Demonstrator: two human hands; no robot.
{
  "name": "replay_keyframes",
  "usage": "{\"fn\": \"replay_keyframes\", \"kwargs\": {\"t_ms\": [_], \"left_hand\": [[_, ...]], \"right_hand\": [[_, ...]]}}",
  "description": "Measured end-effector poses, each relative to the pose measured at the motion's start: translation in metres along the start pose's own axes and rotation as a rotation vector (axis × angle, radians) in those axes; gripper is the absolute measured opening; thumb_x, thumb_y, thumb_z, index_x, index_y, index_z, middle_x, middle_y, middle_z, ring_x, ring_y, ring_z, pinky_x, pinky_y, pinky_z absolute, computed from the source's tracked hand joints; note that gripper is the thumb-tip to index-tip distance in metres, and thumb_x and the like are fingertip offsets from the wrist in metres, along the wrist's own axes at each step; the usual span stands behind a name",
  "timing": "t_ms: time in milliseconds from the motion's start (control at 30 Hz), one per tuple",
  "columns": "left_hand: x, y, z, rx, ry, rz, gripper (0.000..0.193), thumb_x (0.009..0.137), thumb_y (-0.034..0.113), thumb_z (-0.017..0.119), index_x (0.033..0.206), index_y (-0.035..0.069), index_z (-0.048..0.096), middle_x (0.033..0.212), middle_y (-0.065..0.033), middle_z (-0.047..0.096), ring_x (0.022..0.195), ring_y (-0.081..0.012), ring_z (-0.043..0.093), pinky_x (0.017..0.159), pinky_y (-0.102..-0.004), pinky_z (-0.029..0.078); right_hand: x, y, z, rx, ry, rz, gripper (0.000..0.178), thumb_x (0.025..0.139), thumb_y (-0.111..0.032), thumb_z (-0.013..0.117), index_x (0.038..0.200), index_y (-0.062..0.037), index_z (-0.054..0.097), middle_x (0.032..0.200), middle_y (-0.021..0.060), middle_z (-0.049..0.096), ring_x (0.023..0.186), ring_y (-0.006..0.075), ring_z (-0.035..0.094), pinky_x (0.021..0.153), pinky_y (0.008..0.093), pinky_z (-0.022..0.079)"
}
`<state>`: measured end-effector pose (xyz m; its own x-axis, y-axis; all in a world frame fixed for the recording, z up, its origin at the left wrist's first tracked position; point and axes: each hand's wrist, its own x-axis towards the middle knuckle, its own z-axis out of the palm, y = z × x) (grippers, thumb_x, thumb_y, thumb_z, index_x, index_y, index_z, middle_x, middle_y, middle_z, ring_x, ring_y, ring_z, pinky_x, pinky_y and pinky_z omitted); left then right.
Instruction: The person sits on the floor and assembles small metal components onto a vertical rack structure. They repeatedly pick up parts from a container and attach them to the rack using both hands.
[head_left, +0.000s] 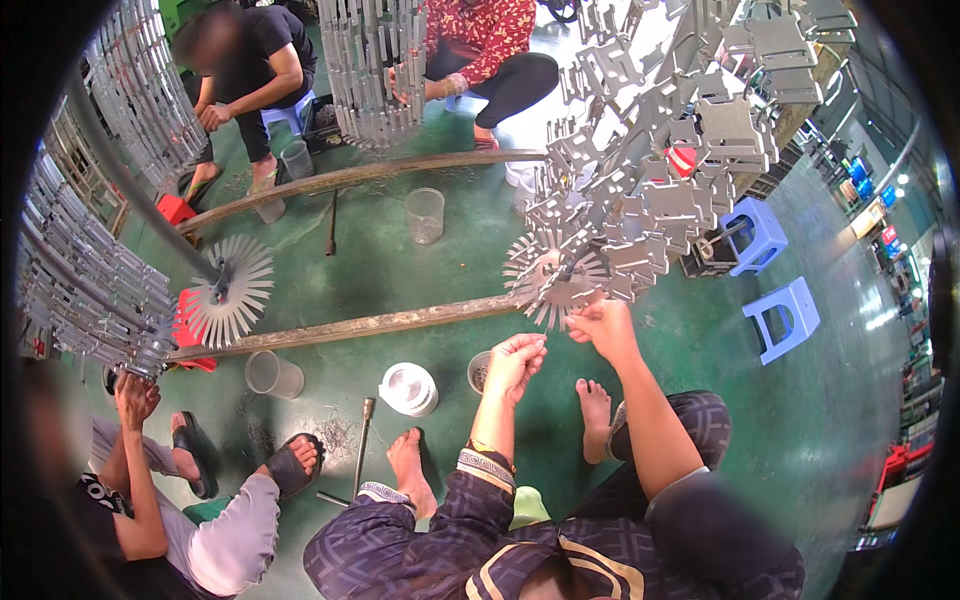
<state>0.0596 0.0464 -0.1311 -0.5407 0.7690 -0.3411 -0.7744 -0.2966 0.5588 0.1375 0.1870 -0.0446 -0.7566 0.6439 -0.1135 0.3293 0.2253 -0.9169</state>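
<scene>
My left hand (518, 366) is raised at the middle, its fingertips pinched together; anything between them is too small to name. To its right, my right hand (604, 330) has thumb and fingers closed at the lower edge of a hanging rack, on something I cannot make out. Just above both hands is the rack's slotted metal disc (552, 272), with narrow blades fanning outward. Bent grey metal plates (640, 215) hang in dense tiers above and right of it. Below my left hand, a small cup (480, 373) holds small dark pieces.
A white tub (408, 389), a clear bucket (274, 375) and a long-handled socket wrench (364, 445) are on the green floor. Wooden beams (370, 327) cross beyond. Another slotted disc (232, 290) stands left. Blue stools (782, 318) are at right. Other people work at left and far side.
</scene>
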Motion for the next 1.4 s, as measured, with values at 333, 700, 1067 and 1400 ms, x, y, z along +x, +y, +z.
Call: {"fn": "replay_keyframes", "kwargs": {"t_ms": [333,700,1067,1400], "left_hand": [[0.017,-0.023,0.001,-0.432,-0.157,-0.341,0.024,0.082,0.001,0.052,0.104,-0.006,0.051,0.074,-0.0061,0.052,0.056,-0.0095,0.046,0.048,-0.0197,0.039],[0.021,-0.028,-0.009,-0.687,-0.293,-0.426,0.029,0.078,-0.003,0.052,0.105,-0.005,0.045,0.072,-0.0074,0.048,0.053,-0.0092,0.041,0.047,-0.0199,0.036],[0.031,-0.028,-0.015,-0.753,-0.255,-0.405,0.011,0.082,-0.001,0.052,0.093,-0.002,0.049,0.073,-0.0061,0.048,0.055,-0.0086,0.041,0.049,-0.0191,0.037],[0.038,-0.032,-0.012,-0.732,-0.14,-0.384,0.011,0.078,-0.001,0.056,0.087,-0.004,0.051,0.071,-0.005,0.052,0.054,-0.0081,0.044,0.049,-0.0176,0.039]], "right_hand": [[-0.003,-0.003,0.001,0.064,-0.022,-0.008,0.017,0.073,-0.004,0.068,0.079,0.0106,0.063,0.066,0.0128,0.063,0.056,0.0134,0.062,0.05,0.024,0.052],[-0.001,-0.004,0.002,0.033,-0.044,0.036,0.018,0.075,-0.004,0.068,0.081,0.0108,0.062,0.072,0.0144,0.063,0.059,0.0156,0.063,0.052,0.0247,0.053],[-0.001,0.001,0.024,-0.093,0.003,-0.046,0.021,0.066,-0.01,0.075,0.073,0.0054,0.063,0.065,0.0109,0.065,0.055,0.0116,0.062,0.05,0.0249,0.049],[-0.001,0.008,0.029,-0.157,0.004,0.034,0.019,0.069,-0.005,0.072,0.079,0.0089,0.063,0.069,0.0129,0.065,0.057,0.0132,0.062,0.05,0.0234,0.052]]}}
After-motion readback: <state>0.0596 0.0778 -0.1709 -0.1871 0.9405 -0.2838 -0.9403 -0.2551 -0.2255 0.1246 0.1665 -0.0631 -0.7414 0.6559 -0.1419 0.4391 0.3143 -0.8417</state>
